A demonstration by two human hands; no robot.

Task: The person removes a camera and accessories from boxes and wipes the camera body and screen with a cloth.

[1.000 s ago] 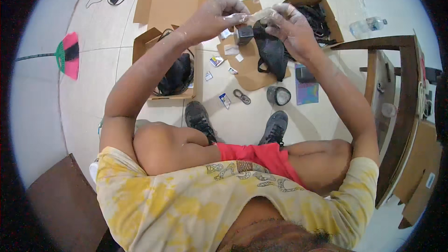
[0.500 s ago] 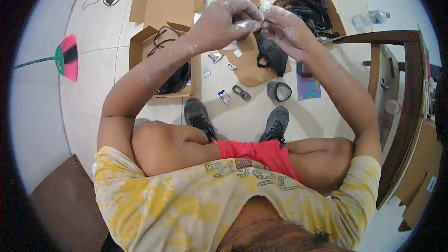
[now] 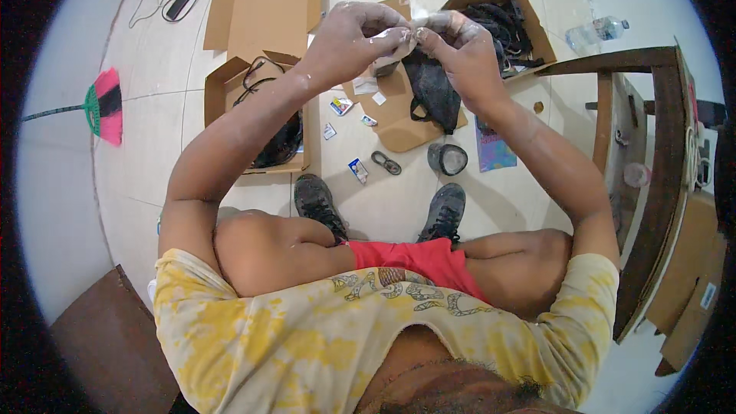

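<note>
Raised in front of me, my left hand (image 3: 345, 44) and my right hand (image 3: 469, 54) meet at the fingertips, both dusted with white. Thumbs and fingers are pinched together around a small, thin, pale piece (image 3: 407, 47); its kind is too small and blurred to tell. Below the hands a black cloth pouch (image 3: 434, 92) lies on a flat piece of cardboard (image 3: 402, 134). Nearer my shoes are a round dark container with a pale top (image 3: 452, 159), a coiled dark cable (image 3: 386, 162) and several small blue-and-white packets (image 3: 358, 171).
An open cardboard box (image 3: 217, 119) with black cables and a dark item stands at left. Another box (image 3: 541, 34) of black gear stands far right, by a plastic bottle (image 3: 598, 33). A wooden frame (image 3: 665, 184) borders the right. A pink-and-green broom (image 3: 107, 107) lies left.
The view has shifted slightly. My hands stay joined at the fingertips, with the fingers rearranged; the right thumb now shows more plainly against the pale piece.
</note>
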